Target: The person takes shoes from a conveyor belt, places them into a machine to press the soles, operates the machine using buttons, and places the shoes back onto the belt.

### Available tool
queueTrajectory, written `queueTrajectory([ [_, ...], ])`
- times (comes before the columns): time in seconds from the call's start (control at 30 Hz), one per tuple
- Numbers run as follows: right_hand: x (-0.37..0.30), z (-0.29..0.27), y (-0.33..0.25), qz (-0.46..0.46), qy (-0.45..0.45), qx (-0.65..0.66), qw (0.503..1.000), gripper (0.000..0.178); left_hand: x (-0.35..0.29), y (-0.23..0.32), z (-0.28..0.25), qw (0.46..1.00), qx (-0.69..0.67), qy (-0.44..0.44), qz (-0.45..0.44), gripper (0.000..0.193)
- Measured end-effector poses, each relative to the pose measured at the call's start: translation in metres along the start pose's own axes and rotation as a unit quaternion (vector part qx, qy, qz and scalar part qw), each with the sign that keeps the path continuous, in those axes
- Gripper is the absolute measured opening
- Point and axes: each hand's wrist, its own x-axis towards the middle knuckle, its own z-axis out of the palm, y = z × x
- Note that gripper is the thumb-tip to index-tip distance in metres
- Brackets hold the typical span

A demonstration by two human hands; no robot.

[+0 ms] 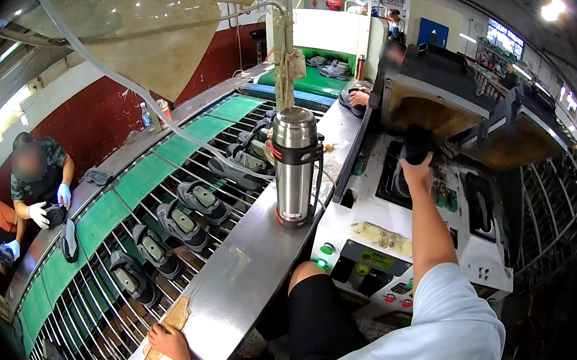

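My right arm reaches out over the white machine [354,219]. My right hand [418,171] is closed around the heel end of a dark shoe [417,143], above the machine's left recess [389,174]. The shoe's far end lies in shadow below a raised dark cover [432,92]. At the lower left, my left hand [168,340] rests on the edge of the metal counter [232,281], by a strip of worn brown tape [177,314]. Its fingers lie over the edge and hold nothing. Grey shoes [132,279] lie on the roller conveyor nearby.
A steel vacuum flask [294,169] stands on the counter between my arms. A second raised cover [514,133] is at the right. Two people [39,167] handle shoes across the conveyor; another person's hand [359,97] is beyond the machine. A hose [114,75] hangs overhead.
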Motion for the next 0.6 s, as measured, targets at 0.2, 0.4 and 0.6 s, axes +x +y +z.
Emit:
queueTrajectory([
  [0.2,-0.065,0.014,0.085,-0.131,0.225,0.278,0.924,0.101,-0.002,0.001,0.009,1.0,-0.008,0.024,0.004,0.028],
  [0.4,-0.11,0.004,0.128,-0.087,0.027,0.608,0.789,0.061,-0.035,0.04,-0.04,0.868,-0.171,-0.103,0.455,0.025],
  [0.6,-0.265,-0.03,0.081,0.049,-0.434,0.701,0.565,0.064,-0.104,0.171,-0.108,0.627,-0.626,-0.417,0.202,0.09],
])
